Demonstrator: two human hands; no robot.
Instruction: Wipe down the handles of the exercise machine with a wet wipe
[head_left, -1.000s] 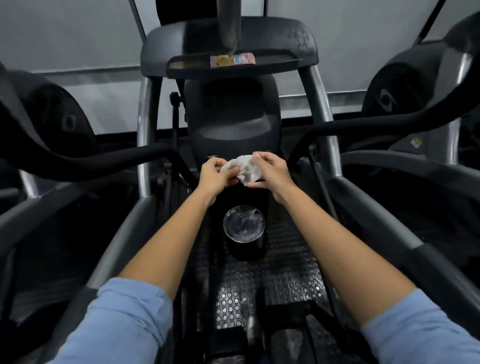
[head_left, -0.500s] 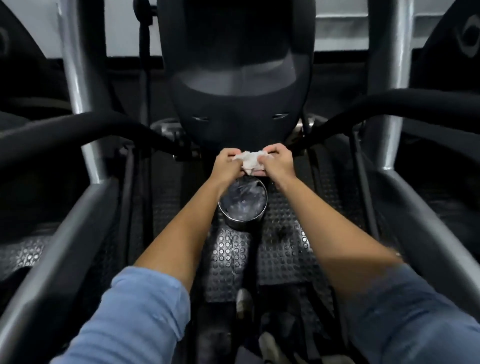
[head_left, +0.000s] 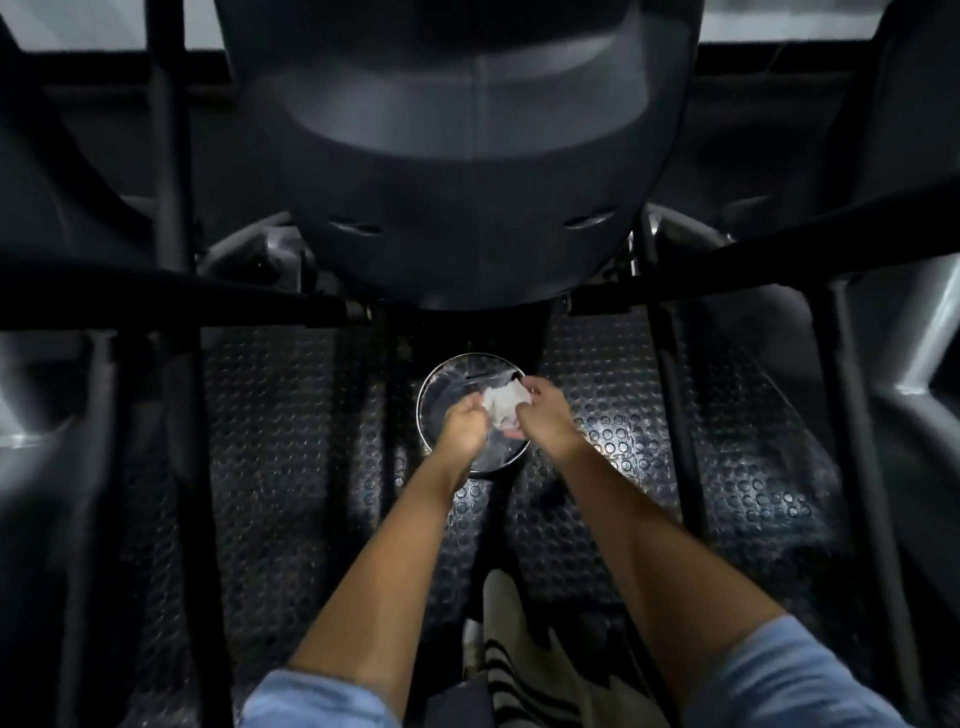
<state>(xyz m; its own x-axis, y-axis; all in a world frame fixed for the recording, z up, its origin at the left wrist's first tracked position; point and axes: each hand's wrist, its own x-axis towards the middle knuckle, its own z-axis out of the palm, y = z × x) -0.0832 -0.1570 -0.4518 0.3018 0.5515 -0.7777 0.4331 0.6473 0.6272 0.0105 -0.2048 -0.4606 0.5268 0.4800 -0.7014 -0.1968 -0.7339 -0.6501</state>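
Above the round metal bin (head_left: 431, 379), left hand (head_left: 462, 423) and right hand (head_left: 545, 410) pinch the wet wipe (head_left: 503, 402): limp, light, probably damp; grip bunched edges.

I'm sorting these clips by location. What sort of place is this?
Probably a gym: a dark exercise machine housing, studded rubber floor matting, and a small metal bin under hands holding a wipe.

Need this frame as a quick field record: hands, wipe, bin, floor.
left hand: pinches the wipe's left edge
right hand: grips the wipe's right side
wet wipe: white, crumpled, held between both hands over the bin
bin: round, metal rim, clear liner, on the floor below the machine's housing
floor mat: black, studded rubber
machine housing: dark, above the bin
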